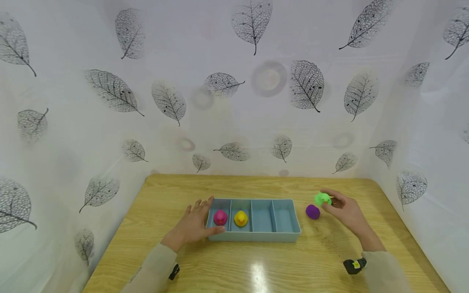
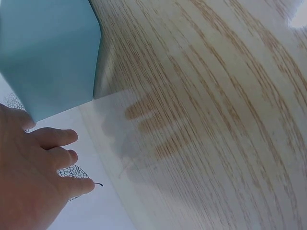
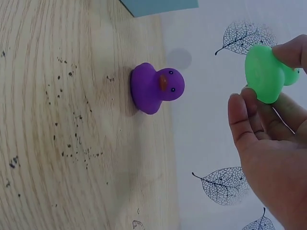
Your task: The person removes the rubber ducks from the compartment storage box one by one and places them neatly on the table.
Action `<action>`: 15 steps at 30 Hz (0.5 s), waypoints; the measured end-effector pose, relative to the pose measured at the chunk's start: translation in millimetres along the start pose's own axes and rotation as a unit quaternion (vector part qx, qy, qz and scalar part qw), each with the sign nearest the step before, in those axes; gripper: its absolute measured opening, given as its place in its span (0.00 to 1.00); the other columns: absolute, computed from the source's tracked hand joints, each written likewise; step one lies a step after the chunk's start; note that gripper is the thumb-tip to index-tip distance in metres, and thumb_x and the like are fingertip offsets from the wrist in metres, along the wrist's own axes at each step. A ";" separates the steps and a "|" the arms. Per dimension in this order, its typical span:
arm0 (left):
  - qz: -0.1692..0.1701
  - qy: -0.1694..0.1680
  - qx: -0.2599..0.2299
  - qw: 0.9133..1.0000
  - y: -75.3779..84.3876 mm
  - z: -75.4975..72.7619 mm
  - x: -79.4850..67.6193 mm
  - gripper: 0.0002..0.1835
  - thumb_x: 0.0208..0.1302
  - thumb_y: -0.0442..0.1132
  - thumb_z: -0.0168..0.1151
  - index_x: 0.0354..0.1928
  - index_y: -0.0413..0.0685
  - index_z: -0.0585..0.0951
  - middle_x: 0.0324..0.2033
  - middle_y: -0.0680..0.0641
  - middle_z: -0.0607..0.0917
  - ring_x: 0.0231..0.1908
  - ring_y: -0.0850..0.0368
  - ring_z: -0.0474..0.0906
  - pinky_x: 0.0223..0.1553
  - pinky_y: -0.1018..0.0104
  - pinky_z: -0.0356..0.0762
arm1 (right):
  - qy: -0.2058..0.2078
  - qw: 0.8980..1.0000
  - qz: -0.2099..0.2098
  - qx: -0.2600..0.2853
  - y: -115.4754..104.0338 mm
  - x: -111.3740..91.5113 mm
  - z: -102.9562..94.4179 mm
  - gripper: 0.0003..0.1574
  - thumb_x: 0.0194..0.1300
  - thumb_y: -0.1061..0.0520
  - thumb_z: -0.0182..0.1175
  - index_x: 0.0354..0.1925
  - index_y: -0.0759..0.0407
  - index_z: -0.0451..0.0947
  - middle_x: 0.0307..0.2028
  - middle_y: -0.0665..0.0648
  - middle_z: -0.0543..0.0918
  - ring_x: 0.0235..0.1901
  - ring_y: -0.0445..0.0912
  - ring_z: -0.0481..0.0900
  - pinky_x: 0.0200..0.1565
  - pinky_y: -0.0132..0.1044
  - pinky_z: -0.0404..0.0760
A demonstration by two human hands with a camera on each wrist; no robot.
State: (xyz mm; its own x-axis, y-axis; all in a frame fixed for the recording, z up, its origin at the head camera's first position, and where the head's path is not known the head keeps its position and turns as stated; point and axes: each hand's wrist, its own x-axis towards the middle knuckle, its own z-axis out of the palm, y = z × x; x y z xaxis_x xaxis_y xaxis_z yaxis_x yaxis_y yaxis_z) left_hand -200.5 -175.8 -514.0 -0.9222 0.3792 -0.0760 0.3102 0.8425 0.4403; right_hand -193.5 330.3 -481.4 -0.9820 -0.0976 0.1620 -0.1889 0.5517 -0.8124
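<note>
A light blue divided box (image 1: 254, 237) stands on the wooden table. A pink rubber duck (image 1: 220, 217) sits in its leftmost compartment, and a yellow rubber duck (image 1: 240, 219) in the one beside it. My left hand (image 1: 193, 225) rests at the box's left end, thumb over the front rim and fingers extended along the side. Above the table, right of the box, my right hand (image 1: 346, 211) pinches a green rubber duck (image 1: 323, 199) between thumb and fingers. A purple rubber duck (image 3: 151, 88) sits upright on the table near that hand, apart from it.
Dark specks (image 3: 72, 143) are scattered on the tabletop near the purple duck. A dark object with a yellow mark (image 1: 354, 265) is beside the right sleeve. White curtains with a leaf print (image 1: 234, 122) enclose the table at the back and sides.
</note>
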 end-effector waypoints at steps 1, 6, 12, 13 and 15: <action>0.001 0.001 0.000 1.000 -0.4 0.3 0.0 0.64 0.60 0.81 0.59 0.86 0.51 0.47 0.82 0.37 0.60 0.82 0.30 0.49 0.79 0.27 0.41 | 0.001 1.000 0.002 -0.006 1.8 0.0 -0.8 0.35 0.74 0.55 0.67 0.73 0.63 0.72 0.53 0.53 0.85 0.44 0.28 0.80 0.43 0.27 0.84; 0.001 0.001 0.003 1.000 -0.9 0.3 -0.1 0.64 0.60 0.81 0.58 0.86 0.52 0.46 0.81 0.37 0.60 0.82 0.30 0.48 0.80 0.27 0.41 | 0.000 0.999 0.023 -0.029 9.0 -0.5 -5.0 0.35 0.75 0.51 0.66 0.74 0.61 0.72 0.57 0.54 0.83 0.45 0.26 0.77 0.44 0.27 0.82; 0.001 0.000 0.005 1.000 -2.0 1.3 0.1 0.65 0.60 0.82 0.57 0.86 0.52 0.46 0.82 0.37 0.60 0.82 0.30 0.48 0.80 0.27 0.41 | -0.006 0.998 0.041 -0.036 19.6 -0.8 -9.1 0.37 0.76 0.48 0.66 0.75 0.60 0.71 0.58 0.53 0.82 0.45 0.25 0.77 0.44 0.30 0.83; 0.001 0.000 0.005 1.000 -2.1 1.4 -0.1 0.65 0.60 0.82 0.57 0.86 0.52 0.46 0.82 0.37 0.60 0.82 0.30 0.48 0.80 0.27 0.41 | -0.008 0.998 0.042 -0.035 21.0 -1.1 -9.9 0.37 0.76 0.48 0.65 0.75 0.60 0.70 0.58 0.53 0.82 0.45 0.25 0.77 0.44 0.31 0.84; 0.002 0.001 0.006 1.000 -2.0 1.4 -0.1 0.65 0.60 0.82 0.57 0.86 0.52 0.46 0.81 0.37 0.60 0.82 0.30 0.48 0.80 0.27 0.41 | -0.010 0.998 0.044 -0.035 23.6 -1.8 -11.2 0.37 0.76 0.48 0.65 0.75 0.60 0.70 0.58 0.55 0.82 0.45 0.25 0.78 0.43 0.32 0.85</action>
State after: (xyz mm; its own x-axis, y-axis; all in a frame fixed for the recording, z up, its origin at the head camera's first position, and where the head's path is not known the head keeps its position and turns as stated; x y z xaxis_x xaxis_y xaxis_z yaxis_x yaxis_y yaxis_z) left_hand -200.6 -177.0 -516.1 -0.9212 0.3824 -0.0722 0.3171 0.8451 0.4304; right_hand -196.0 352.7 -494.6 -0.9949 -0.0622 0.0790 -0.1005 0.6152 -0.7819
